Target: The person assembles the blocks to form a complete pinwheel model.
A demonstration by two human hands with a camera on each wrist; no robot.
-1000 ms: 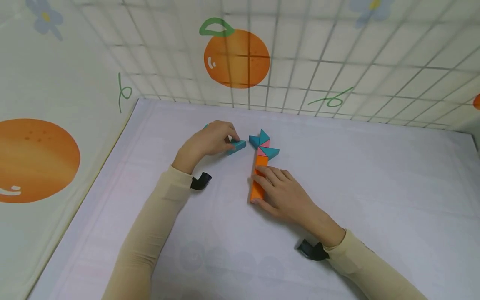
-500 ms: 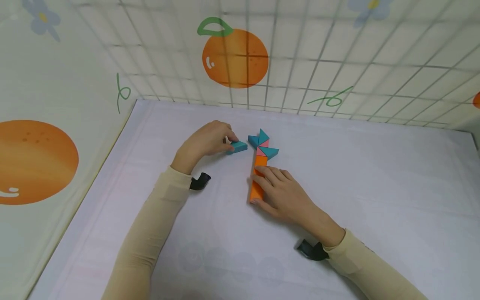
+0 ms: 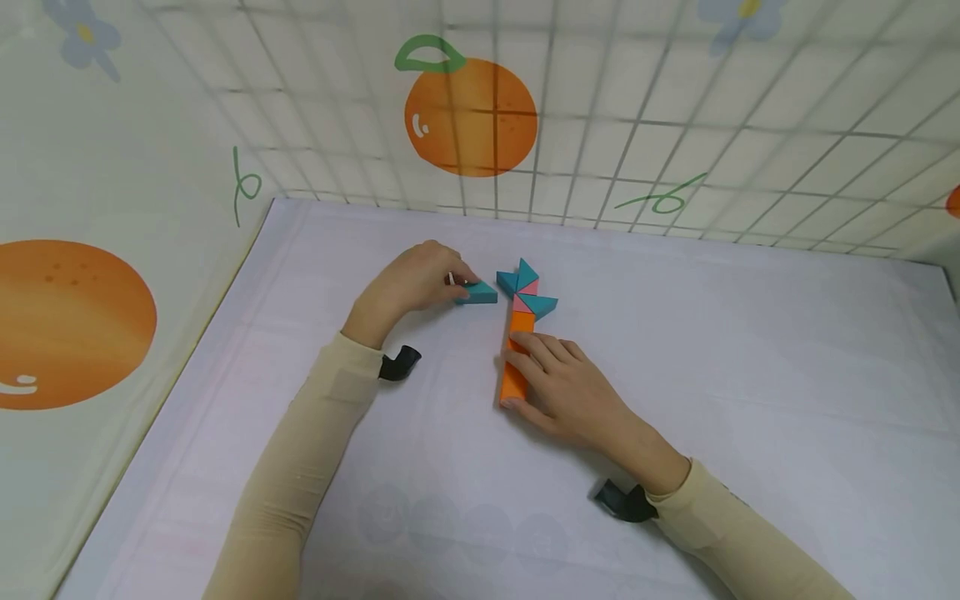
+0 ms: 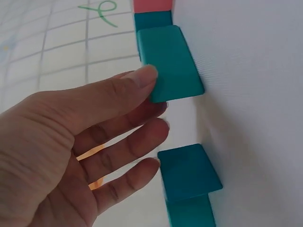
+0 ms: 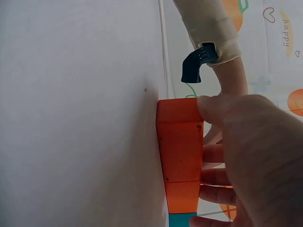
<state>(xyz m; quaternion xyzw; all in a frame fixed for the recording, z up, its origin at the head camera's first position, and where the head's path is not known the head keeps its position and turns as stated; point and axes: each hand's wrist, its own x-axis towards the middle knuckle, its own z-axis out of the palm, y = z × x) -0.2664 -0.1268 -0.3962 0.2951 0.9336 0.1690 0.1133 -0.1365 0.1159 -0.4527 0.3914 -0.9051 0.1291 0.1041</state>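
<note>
My left hand [image 3: 416, 279] pinches a teal triangular block [image 3: 483, 293] between thumb and index finger, low over the table, just left of a pinwheel-like figure. In the left wrist view the thumb lies on this teal block [image 4: 170, 61], and the other fingers hang loosely bent. The figure has several teal triangles [image 3: 540, 305] around small pink triangles [image 3: 529, 287], above an orange stem of blocks [image 3: 522, 322]. My right hand [image 3: 573, 392] rests on the stem, thumb at its near end; in the right wrist view the thumb touches a corner of the orange block [image 5: 182, 146].
More teal blocks [image 4: 189, 170] sit beside the left hand's fingers in the left wrist view, hidden behind that hand in the head view. A white cloth covers the table [image 3: 750, 358]. A grid-patterned backdrop [image 3: 600, 100] rises at its far edge. Each sleeve carries a black attachment [image 3: 401, 363].
The pinched teal block has turned clockwise in the head view, its right end swinging slightly toward the near side. The right hand and the figure have stayed put.
</note>
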